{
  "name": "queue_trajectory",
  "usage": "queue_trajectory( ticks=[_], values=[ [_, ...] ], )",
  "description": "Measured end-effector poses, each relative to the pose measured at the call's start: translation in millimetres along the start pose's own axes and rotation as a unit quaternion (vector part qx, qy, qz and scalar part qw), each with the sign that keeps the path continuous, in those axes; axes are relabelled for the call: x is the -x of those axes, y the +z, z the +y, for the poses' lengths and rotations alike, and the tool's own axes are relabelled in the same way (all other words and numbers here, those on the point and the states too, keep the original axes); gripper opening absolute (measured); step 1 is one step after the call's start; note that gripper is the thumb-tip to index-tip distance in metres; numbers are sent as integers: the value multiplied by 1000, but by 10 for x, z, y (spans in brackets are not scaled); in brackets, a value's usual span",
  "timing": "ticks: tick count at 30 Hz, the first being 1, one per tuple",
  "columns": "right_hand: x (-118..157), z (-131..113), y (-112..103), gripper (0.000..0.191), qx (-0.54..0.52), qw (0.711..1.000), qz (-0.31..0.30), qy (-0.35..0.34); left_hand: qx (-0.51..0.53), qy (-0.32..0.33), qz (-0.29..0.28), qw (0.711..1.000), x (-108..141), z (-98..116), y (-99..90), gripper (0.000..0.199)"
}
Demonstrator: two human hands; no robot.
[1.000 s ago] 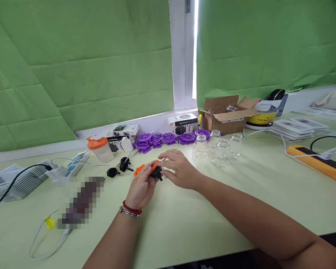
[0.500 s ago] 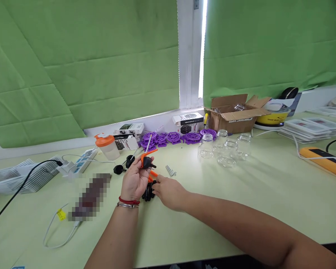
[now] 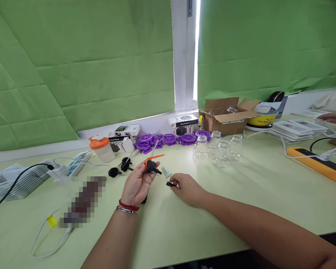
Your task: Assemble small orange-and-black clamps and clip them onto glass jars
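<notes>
My left hand (image 3: 137, 186) is closed on a black and orange part (image 3: 151, 167) with a thin metal rod that points up. To its right, my right hand (image 3: 186, 188) pinches a small black piece (image 3: 170, 184) just above the table. Several metal screws (image 3: 165, 172) lie between and behind the hands. Black parts with rods (image 3: 126, 164) rest on the table left of my left hand. Something black shows partly beneath my left wrist, mostly hidden.
Glass jars (image 3: 220, 155) stand at centre right, before an open cardboard box (image 3: 226, 121). Purple plastic parts (image 3: 168, 139) line the back. A shaker bottle (image 3: 102, 149) and power strip (image 3: 78, 163) are left. Another person's hand (image 3: 334, 118) is at far right.
My right hand has moved right, away from my left hand, with the small black piece in its fingers. The view has shifted slightly, and a person's hand now shows at the far right.
</notes>
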State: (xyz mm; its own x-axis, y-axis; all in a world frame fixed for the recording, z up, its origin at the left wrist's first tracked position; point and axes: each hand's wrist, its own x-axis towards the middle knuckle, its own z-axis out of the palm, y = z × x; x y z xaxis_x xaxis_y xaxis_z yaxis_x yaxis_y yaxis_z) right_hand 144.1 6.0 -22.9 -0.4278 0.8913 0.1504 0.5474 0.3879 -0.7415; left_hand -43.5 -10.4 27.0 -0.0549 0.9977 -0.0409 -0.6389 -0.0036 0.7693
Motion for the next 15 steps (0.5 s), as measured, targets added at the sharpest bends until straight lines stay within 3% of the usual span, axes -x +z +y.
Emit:
queue_trajectory(
  ticks=[5, 15],
  values=[
    [47, 147, -95, 13, -162, 985, 58, 10, 20, -32, -35, 999, 47, -146, 106, 22],
    [24, 127, -130, 17, -193, 978, 68, -32, 42, -51, -36, 997, 22, -329, 183, 25]
  ],
)
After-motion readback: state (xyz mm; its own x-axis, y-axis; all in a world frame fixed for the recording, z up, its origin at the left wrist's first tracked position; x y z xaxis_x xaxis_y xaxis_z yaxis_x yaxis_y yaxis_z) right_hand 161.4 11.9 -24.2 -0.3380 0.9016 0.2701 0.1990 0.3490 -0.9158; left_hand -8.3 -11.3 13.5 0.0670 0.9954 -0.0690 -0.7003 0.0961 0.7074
